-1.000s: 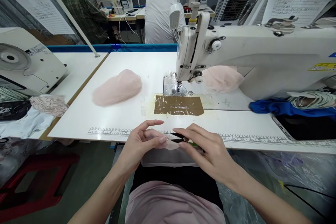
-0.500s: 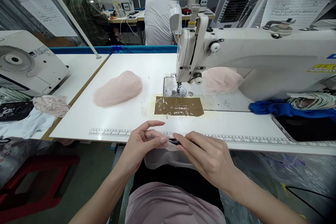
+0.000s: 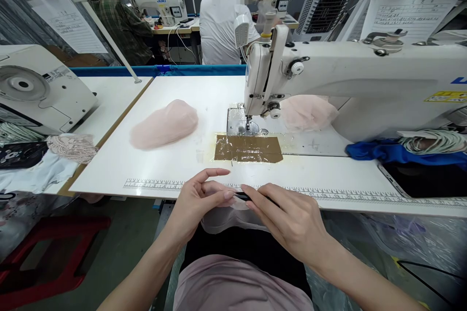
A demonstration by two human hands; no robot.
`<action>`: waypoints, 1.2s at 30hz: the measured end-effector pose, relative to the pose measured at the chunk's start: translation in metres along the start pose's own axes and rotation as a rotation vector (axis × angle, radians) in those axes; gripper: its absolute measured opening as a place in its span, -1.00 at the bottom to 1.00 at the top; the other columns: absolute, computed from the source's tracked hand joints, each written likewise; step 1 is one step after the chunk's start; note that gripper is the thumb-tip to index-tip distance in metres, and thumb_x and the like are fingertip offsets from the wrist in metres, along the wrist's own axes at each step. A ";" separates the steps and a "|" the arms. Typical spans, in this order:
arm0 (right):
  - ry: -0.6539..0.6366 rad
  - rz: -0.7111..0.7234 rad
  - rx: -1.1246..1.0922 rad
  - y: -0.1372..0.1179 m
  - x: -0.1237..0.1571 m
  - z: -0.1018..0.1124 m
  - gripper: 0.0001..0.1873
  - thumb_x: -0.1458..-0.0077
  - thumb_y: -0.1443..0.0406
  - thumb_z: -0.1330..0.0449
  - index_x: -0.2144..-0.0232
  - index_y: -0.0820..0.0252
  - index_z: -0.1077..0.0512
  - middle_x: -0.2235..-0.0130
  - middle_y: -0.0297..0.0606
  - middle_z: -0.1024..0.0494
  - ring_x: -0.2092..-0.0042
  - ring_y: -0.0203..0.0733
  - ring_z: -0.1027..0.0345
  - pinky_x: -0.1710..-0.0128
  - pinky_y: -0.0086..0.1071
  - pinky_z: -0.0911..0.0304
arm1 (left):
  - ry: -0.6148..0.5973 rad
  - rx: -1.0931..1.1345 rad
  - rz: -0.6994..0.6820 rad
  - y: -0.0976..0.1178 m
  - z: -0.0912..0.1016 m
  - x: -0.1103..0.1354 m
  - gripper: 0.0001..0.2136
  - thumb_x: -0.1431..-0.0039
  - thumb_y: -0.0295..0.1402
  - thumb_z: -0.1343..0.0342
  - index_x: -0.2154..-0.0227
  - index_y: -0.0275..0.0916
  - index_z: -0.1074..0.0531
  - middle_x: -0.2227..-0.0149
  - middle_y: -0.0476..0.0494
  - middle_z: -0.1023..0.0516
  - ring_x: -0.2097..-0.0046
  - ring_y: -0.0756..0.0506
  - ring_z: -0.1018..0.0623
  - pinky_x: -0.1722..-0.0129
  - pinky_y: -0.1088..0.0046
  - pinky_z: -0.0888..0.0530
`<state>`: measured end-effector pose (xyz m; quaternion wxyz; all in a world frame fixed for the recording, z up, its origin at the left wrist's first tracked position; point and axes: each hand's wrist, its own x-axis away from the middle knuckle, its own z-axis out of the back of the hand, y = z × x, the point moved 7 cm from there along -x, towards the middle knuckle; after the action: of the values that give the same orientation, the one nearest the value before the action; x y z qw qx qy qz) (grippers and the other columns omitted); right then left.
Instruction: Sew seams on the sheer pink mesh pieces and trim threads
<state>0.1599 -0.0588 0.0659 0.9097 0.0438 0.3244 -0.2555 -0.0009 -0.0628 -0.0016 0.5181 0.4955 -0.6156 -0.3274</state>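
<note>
Over the table's front edge, my left hand [image 3: 199,199] pinches a piece of sheer pale fabric [image 3: 229,218] between thumb and fingers, its index finger stretched out above. The cloth hangs down toward my lap. My right hand [image 3: 292,214] is closed round a slim black tool [image 3: 242,196], its tip at the cloth beside my left fingertips. Most of the tool is hidden by my fingers, so its kind is unclear. Beyond my hands stands a white sewing machine [image 3: 328,68], its needle area above a metal plate.
Sheer pink fabric pieces lie left of the needle [image 3: 166,124] and behind it [image 3: 310,112]. A printed ruler [image 3: 153,183] runs along the front of the table. To the right lie a phone [image 3: 426,180] and blue cloth [image 3: 386,150]. Two people sit at machines beyond.
The black tool has turned slightly between my fingers at the cloth. Both hands stay in nearly the same place, and the view has shifted a little.
</note>
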 end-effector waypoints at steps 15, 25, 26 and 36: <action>0.034 0.037 0.062 0.000 0.001 0.000 -0.72 -0.21 0.40 -0.16 0.01 0.24 -0.37 0.42 -0.33 -0.50 0.43 -0.36 -0.30 0.48 -0.42 -0.06 | -0.019 0.095 0.044 -0.003 -0.003 -0.002 -0.54 0.05 -0.34 -0.38 0.05 -0.23 -0.43 0.42 -0.03 -0.64 0.33 -0.05 -0.64 0.24 0.50 -0.57; 0.034 0.009 0.015 0.001 0.002 0.001 -0.73 -0.20 0.43 -0.16 0.03 0.26 -0.40 0.43 -0.32 -0.48 0.44 -0.34 -0.31 0.48 -0.42 -0.09 | -0.012 0.098 0.042 -0.005 -0.003 -0.002 -0.51 0.07 -0.32 -0.39 0.04 -0.24 -0.43 0.42 -0.06 -0.66 0.32 -0.07 -0.65 0.23 0.49 -0.57; 0.039 -0.026 -0.032 0.004 0.002 0.002 -0.73 -0.21 0.43 -0.15 0.03 0.26 -0.40 0.42 -0.31 -0.48 0.44 -0.34 -0.31 0.47 -0.42 -0.10 | -0.012 0.101 0.044 -0.005 -0.003 -0.002 -0.51 0.07 -0.32 -0.39 0.04 -0.24 -0.43 0.41 -0.06 -0.66 0.33 -0.06 -0.64 0.23 0.50 -0.57; -0.082 -0.438 -0.637 0.027 -0.012 -0.022 -0.81 -0.17 0.19 -0.22 0.19 0.13 -0.52 0.36 -0.28 -0.55 0.36 -0.25 -0.41 0.40 -0.44 -0.28 | -0.078 0.020 0.038 -0.004 -0.010 0.002 -0.48 0.01 -0.31 -0.36 -0.05 -0.22 -0.38 0.29 -0.13 -0.68 0.19 -0.13 -0.65 0.12 0.41 -0.55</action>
<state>0.1527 -0.0248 0.0541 0.8138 -0.3216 0.3525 -0.3317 0.0100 -0.0642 -0.0020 0.4948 0.4755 -0.6480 -0.3304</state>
